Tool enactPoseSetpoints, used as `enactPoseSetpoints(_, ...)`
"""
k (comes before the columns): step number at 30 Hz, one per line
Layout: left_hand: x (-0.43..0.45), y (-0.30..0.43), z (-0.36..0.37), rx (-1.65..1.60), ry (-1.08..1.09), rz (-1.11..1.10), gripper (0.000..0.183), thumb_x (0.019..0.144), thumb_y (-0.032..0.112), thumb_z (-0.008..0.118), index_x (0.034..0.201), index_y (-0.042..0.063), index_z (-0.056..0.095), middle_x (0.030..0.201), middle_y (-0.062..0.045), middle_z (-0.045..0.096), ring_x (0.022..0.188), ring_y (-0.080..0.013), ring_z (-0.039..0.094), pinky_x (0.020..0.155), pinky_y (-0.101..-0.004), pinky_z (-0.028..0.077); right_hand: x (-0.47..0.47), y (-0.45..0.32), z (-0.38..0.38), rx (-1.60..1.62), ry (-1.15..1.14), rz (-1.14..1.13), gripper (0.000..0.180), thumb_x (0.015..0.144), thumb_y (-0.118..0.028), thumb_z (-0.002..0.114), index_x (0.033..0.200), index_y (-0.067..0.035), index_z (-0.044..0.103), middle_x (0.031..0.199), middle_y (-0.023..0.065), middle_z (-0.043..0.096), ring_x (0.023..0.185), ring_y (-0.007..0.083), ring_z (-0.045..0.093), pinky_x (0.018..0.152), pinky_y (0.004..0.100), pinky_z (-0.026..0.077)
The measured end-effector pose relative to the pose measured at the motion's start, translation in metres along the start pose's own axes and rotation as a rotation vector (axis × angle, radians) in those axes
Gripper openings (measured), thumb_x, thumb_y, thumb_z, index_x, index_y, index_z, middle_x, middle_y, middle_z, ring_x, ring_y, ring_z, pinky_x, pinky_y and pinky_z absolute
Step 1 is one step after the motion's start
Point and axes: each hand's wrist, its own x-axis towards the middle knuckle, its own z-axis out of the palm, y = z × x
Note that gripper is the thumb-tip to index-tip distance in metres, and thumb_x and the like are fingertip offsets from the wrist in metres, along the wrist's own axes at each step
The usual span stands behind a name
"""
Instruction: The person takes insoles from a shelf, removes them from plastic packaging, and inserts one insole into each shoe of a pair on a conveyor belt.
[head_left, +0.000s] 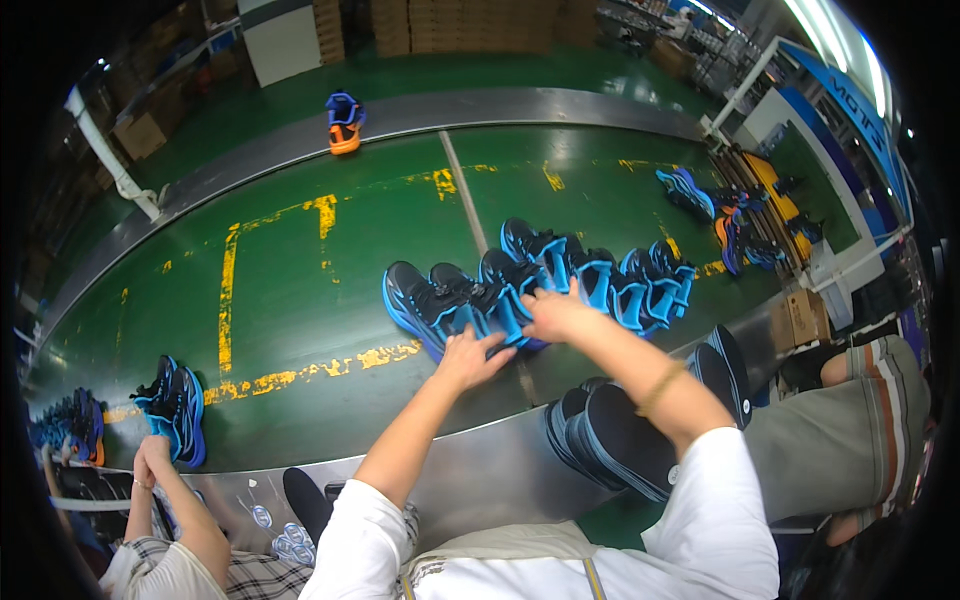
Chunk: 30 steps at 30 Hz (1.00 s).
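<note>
Black and blue sports shoes (420, 296) stand in a slanting cluster on the green conveyor belt (337, 315), toes pointing away from me. My left hand (469, 360), fingers spread, is at the heel openings of the nearest shoes on the left. Over the shoes just right of it reaches my right hand (553, 313), its fingertips at the heel and collar of a shoe; whether it grips one is not clear. More such shoes (660, 285) stand to the right of this hand. Stacks of black insoles (622, 427) with blue edges lie on the metal ledge below my right forearm.
A co-worker's hands (154, 454) are at a pair of shoes (180, 412) at the left. An orange and blue shoe (345, 124) stands on the far metal rail. Other shoes (686, 193) lie near the machine opening at right. One insole (306, 499) and round stickers (294, 544) are on the near ledge.
</note>
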Motion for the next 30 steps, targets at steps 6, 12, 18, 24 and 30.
enactPoseSetpoints(6,0.002,0.008,-0.036,0.311,0.697,0.166,0.047,0.067,0.013,0.063,0.113,0.014,0.052,0.109,-0.009,0.047,0.102,-0.0239,0.044,0.079,-0.0402,0.032,-0.187,0.024,-0.035,0.239,0.437,-0.285,0.033,0.069,-0.022,0.065,0.094,-0.006,0.054,0.095,0.0103,0.052,0.086,0.0278,0.049,0.076,0.0368,0.038)
enactPoseSetpoints(12,0.002,-0.037,-0.015,-0.068,0.539,-0.121,0.056,0.075,0.009,0.060,0.125,0.004,0.034,0.106,-0.021,0.049,0.092,-0.0394,0.051,0.076,-0.0411,0.043,-0.292,0.002,0.016,0.118,0.352,0.265,0.047,0.054,-0.025,0.076,0.090,-0.006,0.053,0.102,0.0114,0.047,0.096,0.0291,0.046,0.081,0.0387,0.036)
enactPoseSetpoints(18,0.012,-0.080,-0.030,-0.472,0.541,-0.378,0.028,0.081,0.023,0.056,0.094,-0.002,0.056,0.075,-0.009,0.058,0.068,-0.0156,0.053,0.064,-0.0294,0.043,-0.294,0.004,0.007,0.165,0.489,0.205,0.043,0.054,-0.026,0.078,0.080,-0.006,0.050,0.097,0.0125,0.045,0.092,0.0297,0.046,0.081,0.0395,0.037)
enactPoseSetpoints(24,0.004,-0.073,-0.038,-0.496,0.272,-0.454,0.030,0.081,0.027,0.057,0.084,-0.002,0.058,0.072,-0.006,0.058,0.065,-0.0105,0.049,0.058,-0.0275,0.041,-0.178,-0.020,-0.022,0.301,0.764,-0.184,0.043,0.061,-0.013,0.074,0.098,-0.002,0.054,0.110,0.0174,0.044,0.088,0.0303,0.048,0.075,0.0364,0.042)
enactPoseSetpoints(30,-0.007,-0.082,-0.033,-0.921,0.329,-0.598,0.036,0.081,0.034,0.058,0.092,0.000,0.061,0.075,-0.004,0.059,0.064,-0.0087,0.054,0.051,-0.0220,0.045,-0.045,-0.073,0.046,0.168,0.657,-0.440,0.012,0.064,-0.006,0.064,0.073,0.000,0.059,0.102,0.0109,0.055,0.083,0.0260,0.050,0.072,0.0363,0.041)
